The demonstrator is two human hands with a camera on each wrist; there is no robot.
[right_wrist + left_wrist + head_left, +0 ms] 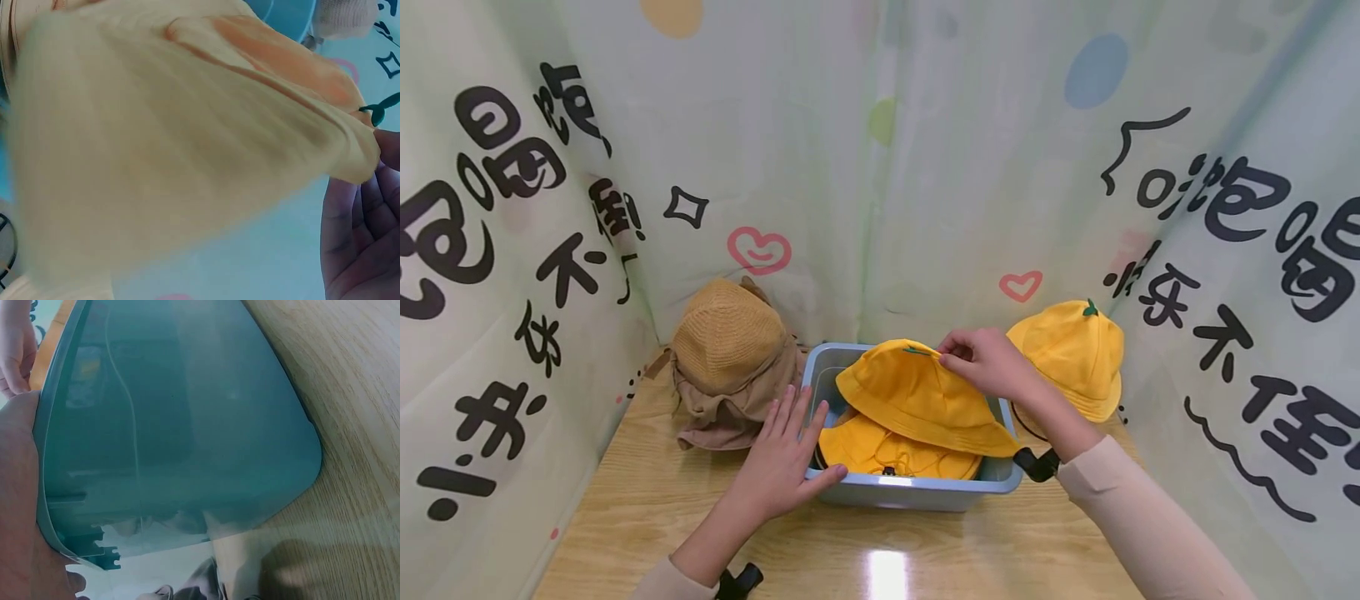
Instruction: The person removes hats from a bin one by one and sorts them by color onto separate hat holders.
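Note:
My right hand [988, 362] pinches the crown of a yellow bucket hat [917, 400] between thumb and fingers. The hat has a small green sprout on top and hangs tilted over a blue-grey plastic bin [895, 497]. Beneath it, another yellow hat [865, 450] with a cord and black toggle lies inside the bin. My left hand [782, 458] rests with spread fingers on the bin's left front rim. In the right wrist view the held hat [187, 144] fills most of the picture. The left wrist view shows the bin's side wall [187, 425] close up.
Left of the bin, a tan straw hat [726, 333] sits on brown fabric hats [722, 417]. On the right stands another yellow hat [1071, 358] with a green sprout. The wooden table [820, 558] is bounded by printed pale curtains [850, 167].

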